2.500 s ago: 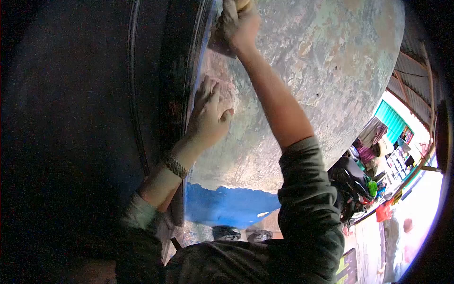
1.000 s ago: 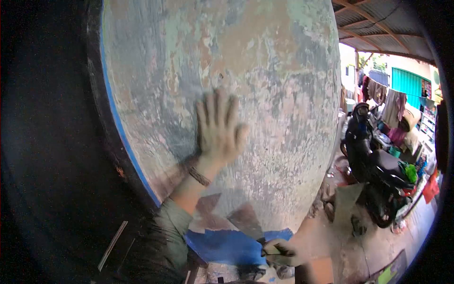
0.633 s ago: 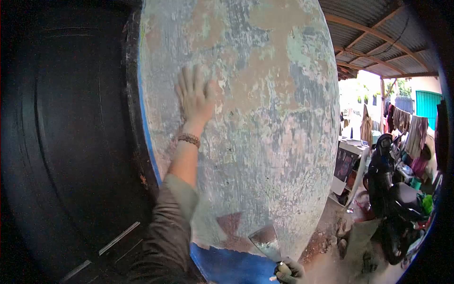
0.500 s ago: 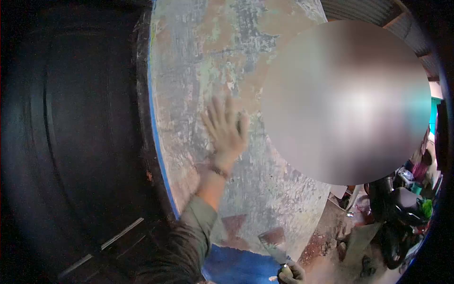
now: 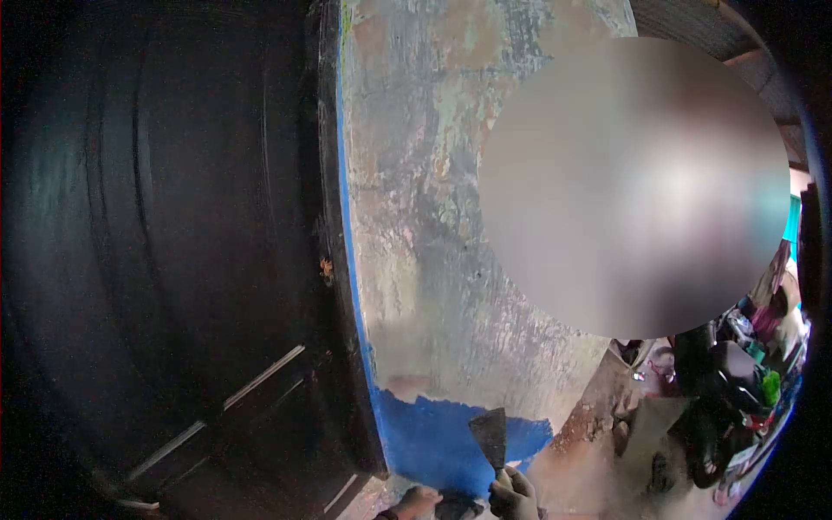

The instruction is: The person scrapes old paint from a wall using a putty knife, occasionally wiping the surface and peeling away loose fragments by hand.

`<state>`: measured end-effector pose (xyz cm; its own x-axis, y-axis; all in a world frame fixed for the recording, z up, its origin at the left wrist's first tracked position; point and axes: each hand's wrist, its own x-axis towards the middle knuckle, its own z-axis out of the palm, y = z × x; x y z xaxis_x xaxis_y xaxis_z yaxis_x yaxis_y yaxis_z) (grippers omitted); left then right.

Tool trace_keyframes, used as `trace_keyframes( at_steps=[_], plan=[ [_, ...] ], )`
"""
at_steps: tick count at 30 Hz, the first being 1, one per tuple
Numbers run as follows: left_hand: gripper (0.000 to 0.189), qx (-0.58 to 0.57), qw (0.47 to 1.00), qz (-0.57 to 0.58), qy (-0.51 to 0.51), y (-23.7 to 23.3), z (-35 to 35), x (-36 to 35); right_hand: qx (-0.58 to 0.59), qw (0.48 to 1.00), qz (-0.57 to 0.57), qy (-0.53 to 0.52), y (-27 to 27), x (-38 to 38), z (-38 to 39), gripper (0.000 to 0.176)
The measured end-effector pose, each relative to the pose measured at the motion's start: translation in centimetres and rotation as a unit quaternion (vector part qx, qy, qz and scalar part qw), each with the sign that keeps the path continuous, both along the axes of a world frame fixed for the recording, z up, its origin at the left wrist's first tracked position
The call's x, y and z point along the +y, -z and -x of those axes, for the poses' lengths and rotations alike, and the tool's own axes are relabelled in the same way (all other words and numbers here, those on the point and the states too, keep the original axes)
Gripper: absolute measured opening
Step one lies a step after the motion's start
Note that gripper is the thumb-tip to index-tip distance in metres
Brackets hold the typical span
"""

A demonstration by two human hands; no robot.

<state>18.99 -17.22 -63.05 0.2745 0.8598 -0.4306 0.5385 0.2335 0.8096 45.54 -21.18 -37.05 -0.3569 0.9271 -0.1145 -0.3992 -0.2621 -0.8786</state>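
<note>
My right hand [image 5: 515,496], low in view, is closed around the handle of a scraper [image 5: 490,436]. Its wide, dirty blade points up, in front of the blue-painted patch [image 5: 433,438] at the foot of the wall. My left hand [image 5: 419,501] is at the bottom edge, left of the scraper and close to a dark object [image 5: 458,505] that I cannot identify. Its fingers are blurred and partly out of view. Before me the wall [image 5: 416,217] shows mottled grey, tan and pale green, with a thin blue strip along its left edge.
A dark panelled door [image 5: 191,217] fills the left side. Rubble [image 5: 589,416] lies on the ground at right, near a dark motorcycle [image 5: 737,373] and assorted clutter. Corrugated roofing [image 5: 702,35] shows at upper right. A blurred disc hides part of the wall.
My left hand has left the wall, where it lay spread, and dropped to the bottom edge. The scraper now stands more upright. The view has shifted, showing more of the door and blue patch.
</note>
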Motion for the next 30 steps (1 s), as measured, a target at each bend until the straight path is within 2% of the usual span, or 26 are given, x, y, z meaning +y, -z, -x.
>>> trace_keyframes(
  at_steps=[2,3,4,5,7,8,9,10,12,13,15,16,18,20,21,22,23,24,25,26,28,30],
  plan=[
    [0.043,-0.154,0.982,0.032,-0.100,-2.6,0.2,-3.0,-0.005,0.999,0.031,-0.021,-0.2,-1.6,1.2,0.032],
    [0.043,-0.259,0.955,0.040,-0.142,-4.4,0.0,-4.5,-0.014,0.997,0.024,-0.072,-0.8,-2.4,1.2,0.042],
    [0.044,-0.368,0.913,0.040,-0.173,-6.4,-0.3,-5.8,-0.001,0.996,0.051,-0.079,-1.3,-2.4,1.6,0.043],
    [0.044,-0.471,0.860,0.037,-0.194,-8.4,-0.9,-7.0,-0.027,0.993,0.011,-0.117,-0.5,-2.4,2.0,0.041],
    [0.045,-0.629,0.754,0.004,-0.189,-12.9,-2.4,-8.5,-0.009,0.991,0.018,-0.132,0.5,-3.4,2.9,0.041],
    [0.045,-0.687,0.705,-0.016,-0.175,-14.7,-3.4,-9.0,-0.050,0.986,-0.006,-0.157,0.9,-3.5,3.1,0.039],
    [0.046,-0.723,0.672,-0.035,-0.160,-16.3,-4.4,-9.4,-0.063,0.983,0.004,-0.171,1.1,-4.1,3.0,0.035],
    [0.046,-0.747,0.644,-0.060,-0.152,-17.9,-5.5,-9.7,-0.042,0.982,0.022,-0.180,1.2,-4.7,2.9,0.043],
    [0.047,-0.767,0.612,-0.081,-0.176,-19.7,-8.3,-10.1,-0.055,0.978,0.045,-0.198,1.2,-5.2,1.5,0.044],
    [0.047,-0.749,0.620,-0.086,-0.218,-20.4,-9.6,-10.3,-0.072,0.974,0.058,-0.205,1.0,-5.1,0.6,0.044],
    [0.048,-0.670,0.669,-0.096,-0.309,-21.9,-12.3,-10.1,-0.103,0.968,0.078,-0.216,0.6,-4.1,-1.4,0.045],
    [0.051,-0.620,0.695,-0.094,-0.353,-22.8,-13.5,-9.9,-0.066,0.980,0.057,-0.176,1.0,-4.2,-2.0,0.046],
    [0.047,-0.552,0.729,-0.065,-0.401,-21.4,-15.8,-8.9,-0.111,0.976,0.062,-0.178,1.7,-3.1,-4.7,0.047],
    [0.037,-0.506,0.756,-0.048,-0.412,-20.3,-18.4,-7.6,-0.109,0.973,0.076,-0.189,2.9,-1.6,-7.8,0.048],
    [0.032,-0.472,0.795,-0.054,-0.376,-19.6,-19.5,-6.9,-0.122,0.973,0.077,-0.183,3.7,-0.9,-9.3,0.048],
    [0.030,-0.550,0.721,0.025,-0.421,-19.2,-20.9,-5.6,-0.134,0.972,0.075,-0.176,4.8,-0.1,-10.6,0.048],
    [0.030,-0.558,0.711,0.049,-0.425,-18.7,-22.2,-4.7,-0.135,0.971,0.067,-0.186,5.9,0.8,-12.2,0.048],
    [0.030,-0.572,0.699,0.061,-0.425,-17.9,-23.4,-3.9,-0.136,0.962,0.124,-0.202,4.1,1.9,-13.3,0.048],
    [0.030,-0.585,0.687,0.072,-0.425,-17.4,-24.7,-3.1,-0.120,0.965,0.131,-0.192,4.6,2.5,-14.1,0.047],
    [0.030,-0.607,0.660,0.071,-0.437,-17.1,-25.7,-2.5,-0.102,0.968,0.139,-0.183,5.1,3.0,-14.7,0.046],
    [0.026,-0.614,0.654,0.092,-0.433,-15.5,-26.3,-2.3,-0.086,0.956,0.186,-0.212,5.6,3.8,-15.2,0.047],
    [0.024,-0.611,0.631,0.128,-0.460,-14.7,-26.2,-2.7,-0.114,0.959,0.152,-0.213,6.7,3.9,-14.9,0.048]
  ],
)
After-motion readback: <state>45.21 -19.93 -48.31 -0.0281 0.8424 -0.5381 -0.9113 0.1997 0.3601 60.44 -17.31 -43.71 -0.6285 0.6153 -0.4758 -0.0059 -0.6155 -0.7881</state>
